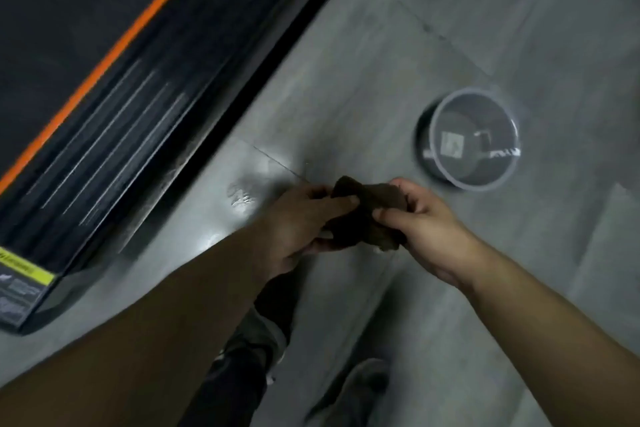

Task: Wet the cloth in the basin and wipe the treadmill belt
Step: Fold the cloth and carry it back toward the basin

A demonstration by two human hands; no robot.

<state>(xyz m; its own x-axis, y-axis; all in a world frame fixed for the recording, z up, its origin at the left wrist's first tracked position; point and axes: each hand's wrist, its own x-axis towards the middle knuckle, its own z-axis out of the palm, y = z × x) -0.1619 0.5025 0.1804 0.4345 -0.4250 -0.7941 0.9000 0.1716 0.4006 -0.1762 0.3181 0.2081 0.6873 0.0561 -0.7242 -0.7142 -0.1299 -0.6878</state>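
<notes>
both hands meet over the grey floor (346, 87), gripping a dark brown cloth (363, 215) between them. the left hand (298, 229) has its fingers curled round the cloth's left end, thumb laid across the top; the right hand (426, 218) pinches the right end, with fingers curled in front of it. the cloth is bunched and twisted, so its shape and full extent are hard to read, and part of it is hidden behind the fingers. whether it is wet cannot be told.

the basin (472, 139), round with a pale rim, sits on the floor beyond the right hand, well apart from the cloth. bright reflections lie across its inside, and whether it holds water is unclear.

the treadmill belt (69, 10) fills the upper left, dark, cut off by the frame, bordered by an orange stripe (138, 28) and a ribbed side rail (114, 146). a yellow label (24, 270) on the rail's near corner is too blurred to read.

below the arms, dark trouser legs and a shoe (360, 388) show dimly.
</notes>
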